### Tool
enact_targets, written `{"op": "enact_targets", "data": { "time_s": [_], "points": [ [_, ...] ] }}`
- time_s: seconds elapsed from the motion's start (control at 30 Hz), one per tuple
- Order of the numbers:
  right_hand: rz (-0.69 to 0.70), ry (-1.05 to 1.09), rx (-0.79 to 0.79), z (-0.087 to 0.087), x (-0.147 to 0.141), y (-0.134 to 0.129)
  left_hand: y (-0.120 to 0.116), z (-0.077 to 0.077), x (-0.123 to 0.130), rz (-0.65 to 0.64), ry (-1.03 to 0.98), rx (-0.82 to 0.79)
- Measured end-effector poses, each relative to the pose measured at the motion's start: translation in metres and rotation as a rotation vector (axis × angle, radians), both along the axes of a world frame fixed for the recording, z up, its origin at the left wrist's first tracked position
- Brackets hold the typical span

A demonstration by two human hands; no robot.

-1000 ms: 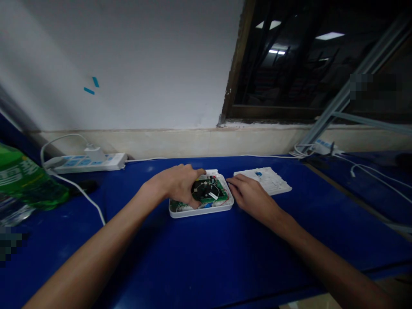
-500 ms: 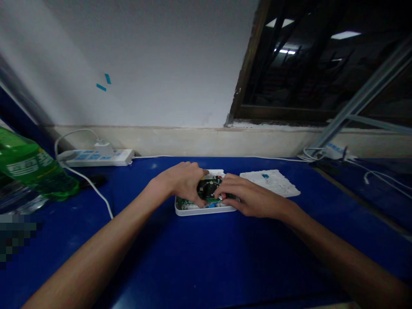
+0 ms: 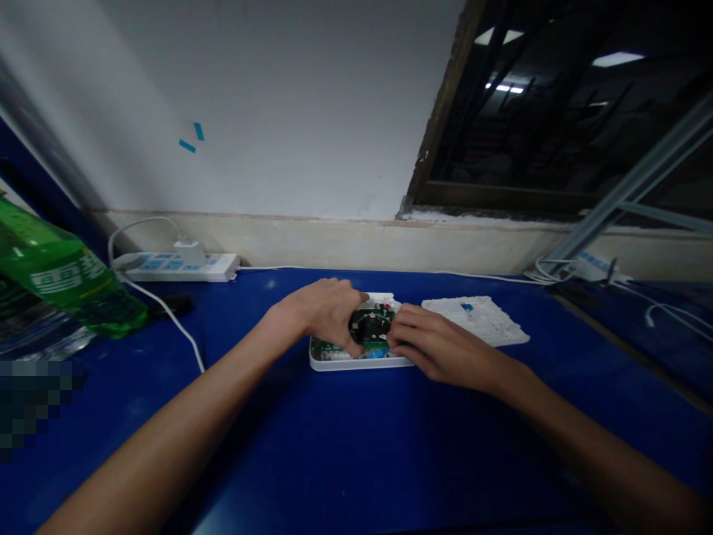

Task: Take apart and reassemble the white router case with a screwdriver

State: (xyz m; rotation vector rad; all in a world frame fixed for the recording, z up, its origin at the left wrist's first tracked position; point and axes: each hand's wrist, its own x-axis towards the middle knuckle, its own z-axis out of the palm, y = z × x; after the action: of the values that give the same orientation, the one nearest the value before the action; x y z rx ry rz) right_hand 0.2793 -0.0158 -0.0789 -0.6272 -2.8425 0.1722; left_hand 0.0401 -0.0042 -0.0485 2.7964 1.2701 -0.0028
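An opened white plastic case (image 3: 334, 365) lies flat on the blue table, with a green circuit board (image 3: 370, 327) inside it. A thin pale wire arcs over the dark middle of the board. My left hand (image 3: 328, 316) straddles the case's left part, thumb at the front and fingers toward the back, holding it. Over the right part, my right hand (image 3: 426, 338) is closed, thumb and fingertips pinched low at the board. A small whitish bit shows at those fingertips, too small to name. Blue parts (image 3: 377, 354) sit along the board's front.
Right of the case lies a white ribbed plastic cover (image 3: 479, 319). A power strip (image 3: 217, 267) with a plugged-in adapter (image 3: 189, 250) stands by the wall, its white cable (image 3: 172, 319) running forward. A green bottle (image 3: 72, 275) lies at left. Another power strip (image 3: 596, 267) is at right.
The view has shifted slightly, moving the scene to the right. My right fingertips have drawn closer together and a little right over the board. The left hand keeps its place on the case.
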Motion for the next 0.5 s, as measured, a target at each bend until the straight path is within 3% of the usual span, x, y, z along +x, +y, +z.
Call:
{"op": "enact_targets", "data": {
  "time_s": [0.17, 0.4, 0.5],
  "points": [
    [-0.013, 0.083, -0.081, 0.003, 0.005, -0.001, 0.0, -0.002, -0.001, 0.0, 0.006, 0.026],
    [-0.2, 0.48, -0.492, -0.006, 0.022, 0.016, 0.0, -0.001, -0.001, 0.003, 0.01, 0.015],
    [-0.162, 0.478, -0.494, -0.004, 0.031, 0.023, 0.0, -0.001, 0.0, 0.0, 0.022, 0.015]
  ]
}}
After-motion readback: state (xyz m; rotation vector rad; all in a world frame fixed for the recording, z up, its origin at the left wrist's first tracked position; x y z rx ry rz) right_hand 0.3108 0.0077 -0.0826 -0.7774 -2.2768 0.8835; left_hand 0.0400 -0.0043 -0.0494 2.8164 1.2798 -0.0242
